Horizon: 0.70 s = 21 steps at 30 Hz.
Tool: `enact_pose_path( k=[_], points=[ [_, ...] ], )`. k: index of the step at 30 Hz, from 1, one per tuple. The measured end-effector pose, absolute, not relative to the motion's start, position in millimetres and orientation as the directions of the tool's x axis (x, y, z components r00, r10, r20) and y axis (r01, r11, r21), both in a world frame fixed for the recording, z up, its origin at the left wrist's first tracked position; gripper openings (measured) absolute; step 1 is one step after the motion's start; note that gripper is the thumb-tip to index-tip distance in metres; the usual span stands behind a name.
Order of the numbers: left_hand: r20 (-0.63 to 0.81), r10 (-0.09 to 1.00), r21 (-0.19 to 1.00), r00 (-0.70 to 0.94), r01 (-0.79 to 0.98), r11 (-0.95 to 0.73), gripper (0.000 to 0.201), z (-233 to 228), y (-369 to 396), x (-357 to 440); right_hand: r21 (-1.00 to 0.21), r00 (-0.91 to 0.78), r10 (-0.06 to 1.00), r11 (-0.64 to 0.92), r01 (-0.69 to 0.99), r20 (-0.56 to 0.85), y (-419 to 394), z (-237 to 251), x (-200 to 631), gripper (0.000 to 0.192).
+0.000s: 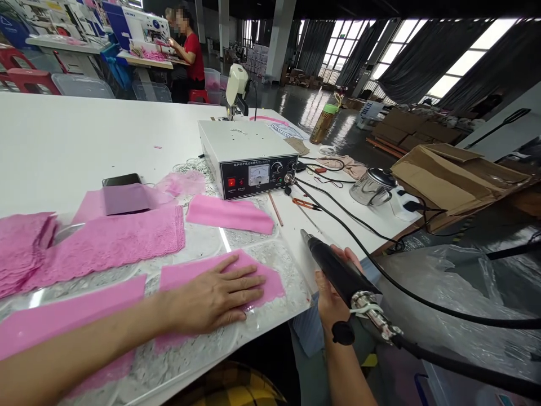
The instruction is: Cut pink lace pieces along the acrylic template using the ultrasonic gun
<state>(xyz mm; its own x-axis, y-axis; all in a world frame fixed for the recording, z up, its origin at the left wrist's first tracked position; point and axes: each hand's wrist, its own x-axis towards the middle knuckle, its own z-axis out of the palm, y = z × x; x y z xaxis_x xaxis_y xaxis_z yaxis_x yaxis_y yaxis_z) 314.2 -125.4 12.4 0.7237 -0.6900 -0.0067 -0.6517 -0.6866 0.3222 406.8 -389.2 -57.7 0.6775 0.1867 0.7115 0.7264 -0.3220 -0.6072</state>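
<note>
My left hand lies flat, fingers spread, on a pink fabric piece at the near edge of the white table. My right hand grips a black handheld tool off the table's right edge, tip pointing up and left. A black cable runs from the tool toward the white control box with a meter and knobs. More pink fabric pieces and pink lace lie around my left hand on a clear sheet.
A black phone, orange-handled scissors, a metal pot, a bottle and a cutting machine stand on the table. Cardboard boxes sit right. A person in red works at a far sewing station.
</note>
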Motion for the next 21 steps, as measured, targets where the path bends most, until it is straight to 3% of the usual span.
enact_pose_path(
  k=[3, 7, 10, 12, 16, 21],
  points=[
    [-0.029, -0.688, 0.319, 0.726, -0.645, -0.694, 0.049, 13, -126, 314, -0.712, 0.73, -0.022, -0.242, 0.659, 0.683, -384, -55, 410, 0.062],
    [-0.031, -0.685, 0.313, 0.728, -0.644, -0.698, 0.049, 13, -127, 315, -0.812, 0.785, -0.254, -0.003, 0.583, 0.565, -374, -48, 429, 0.055],
    [-0.015, -0.684, 0.314, 0.729, -0.646, -0.696, 0.048, 12, -127, 314, -0.802, 0.792, -0.403, 0.197, 0.565, 0.459, -369, -35, 451, 0.036],
    [-0.02, -0.68, 0.312, 0.733, -0.642, -0.701, 0.047, 12, -128, 313, -0.774, 0.787, -0.448, 0.273, 0.571, 0.423, -373, -22, 459, 0.023],
    [-0.017, -0.678, 0.321, 0.735, -0.638, -0.7, 0.047, 10, -128, 312, -0.732, 0.816, -0.399, 0.384, 0.563, 0.419, -391, 9, 448, 0.03],
    [0.06, -0.681, 0.359, 0.73, -0.652, -0.668, 0.047, 4, -127, 311, -0.746, 0.886, -0.062, 0.515, 0.422, 0.459, -402, 34, 413, 0.035]
  ],
)
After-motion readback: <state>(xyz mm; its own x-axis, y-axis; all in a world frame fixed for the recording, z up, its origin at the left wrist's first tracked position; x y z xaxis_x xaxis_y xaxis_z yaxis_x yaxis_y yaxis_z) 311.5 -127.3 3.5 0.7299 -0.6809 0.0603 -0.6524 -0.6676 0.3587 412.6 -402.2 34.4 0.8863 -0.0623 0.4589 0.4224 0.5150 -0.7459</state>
